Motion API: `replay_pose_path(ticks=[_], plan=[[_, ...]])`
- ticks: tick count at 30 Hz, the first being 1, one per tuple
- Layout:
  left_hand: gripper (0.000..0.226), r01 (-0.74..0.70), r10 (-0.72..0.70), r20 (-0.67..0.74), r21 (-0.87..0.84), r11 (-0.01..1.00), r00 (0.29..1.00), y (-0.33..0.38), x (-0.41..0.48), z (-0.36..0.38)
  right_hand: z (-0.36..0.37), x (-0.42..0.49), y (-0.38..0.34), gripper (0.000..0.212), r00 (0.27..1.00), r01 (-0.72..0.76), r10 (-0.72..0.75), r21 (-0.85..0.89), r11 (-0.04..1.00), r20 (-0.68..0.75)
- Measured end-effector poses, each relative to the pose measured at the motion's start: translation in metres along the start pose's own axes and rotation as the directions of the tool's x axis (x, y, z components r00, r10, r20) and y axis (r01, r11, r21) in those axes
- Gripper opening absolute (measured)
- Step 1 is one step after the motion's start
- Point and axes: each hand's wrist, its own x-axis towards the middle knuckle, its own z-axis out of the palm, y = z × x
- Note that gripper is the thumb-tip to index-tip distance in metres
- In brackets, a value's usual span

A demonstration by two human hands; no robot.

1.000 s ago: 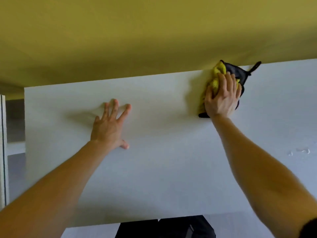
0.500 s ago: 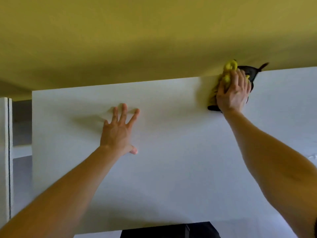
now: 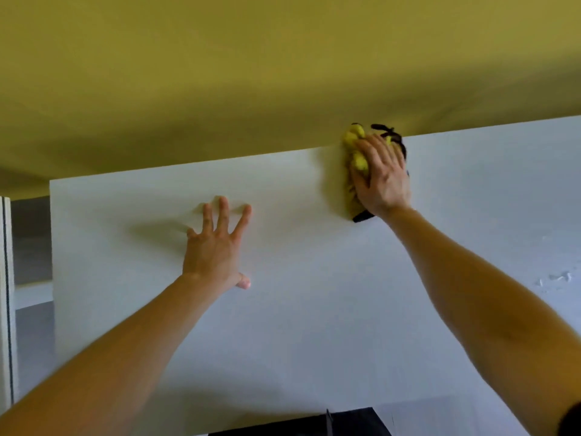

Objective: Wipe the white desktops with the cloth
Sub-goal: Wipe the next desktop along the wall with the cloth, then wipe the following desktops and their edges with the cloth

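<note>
Right hand (image 3: 382, 177) lies on top of the cloth (image 3: 356, 158), fingers spread fairly straight over it, pressing it down rather than pinching it; the yellow and black cloth is bunched beneath the palm at the far edge of the white tabletop (image 3: 314, 325), where it touches the yellow panel (image 3: 283, 73) that rises behind; its long axis runs roughly away from the person, one dark end poking out near the wrist, the other past the fingertips. Left hand (image 3: 217, 247) rests flat on the tabletop with fingers splayed and holds nothing; it sits well apart to the left of the cloth and nearer the body, apparently as a brace. Since the cloth is already against the back edge, no stroke can go farther away; the open surface lies toward the person and off to either side. A few wet marks (image 3: 556, 278) show to the right of the cloth and nearer; the right hand is the closer one to them, so a sweep right and back looks the likely call.
</note>
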Motion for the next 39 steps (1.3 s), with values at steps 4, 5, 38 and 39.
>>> replay_pose_path(ticks=[4,5,38,39], plan=[[0.166,-0.004,0.004,-0.003,0.000,1.000,1.000,0.003,0.005,-0.002,0.004,-0.005,-0.004,0.060,0.784,-0.597,0.577,-0.027,0.802,-0.230],[0.166,-0.005,0.005,0.000,0.000,1.000,1.000,0.004,0.006,-0.002,0.015,-0.003,-0.037,0.061,0.777,-0.607,0.586,-0.030,0.794,-0.231],[0.165,0.057,-0.058,-0.007,-0.074,0.996,0.998,-0.006,-0.006,0.016,-0.022,-0.124,-0.116,0.052,0.989,-0.027,0.037,-0.064,0.998,0.146],[0.163,0.062,-0.062,0.005,-0.088,0.994,0.998,-0.006,-0.005,0.016,-0.017,-0.131,-0.118,0.050,0.980,-0.039,0.052,-0.068,0.997,0.194]])
